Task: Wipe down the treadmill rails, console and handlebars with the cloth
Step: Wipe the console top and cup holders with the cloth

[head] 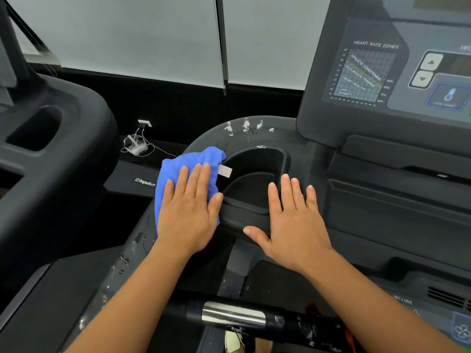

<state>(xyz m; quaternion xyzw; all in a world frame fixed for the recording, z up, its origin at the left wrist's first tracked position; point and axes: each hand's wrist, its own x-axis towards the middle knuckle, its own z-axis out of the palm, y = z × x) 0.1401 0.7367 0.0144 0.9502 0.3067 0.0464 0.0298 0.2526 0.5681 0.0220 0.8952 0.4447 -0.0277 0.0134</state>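
Pressing down with the straight, close-set fingers (pixel 201 179) of the left hand (pixel 187 212), palm flat on a blue microfibre cloth (pixel 178 161), pinching and curling round nothing. Resting the bare right hand (pixel 295 225) alongside, fingers straight and slightly spread, holding nothing, tips at the near-right rim of the cup holder (pixel 252 179). Covering, with the cloth, the curved black surround just left of that cup holder, a small white tag (pixel 225 171) poking out toward the recess.

Further out: white splashes of residue (pixel 244 126) on the surround beyond the cup holder, and more spots down the left side rail (pixel 119 266). Up to the right, the treadmill console (pixel 382 72) with its heart-rate chart. Across the bottom, a handlebar (pixel 233 317) with a metal sensor band, also flecked white.

Likely risks from here: with flat pressure only and no grip, letting the cloth slip or bunch under the palm, smearing residue instead of lifting it; nudging the cloth over the rim into the cup holder; brushing console buttons when reaching right.
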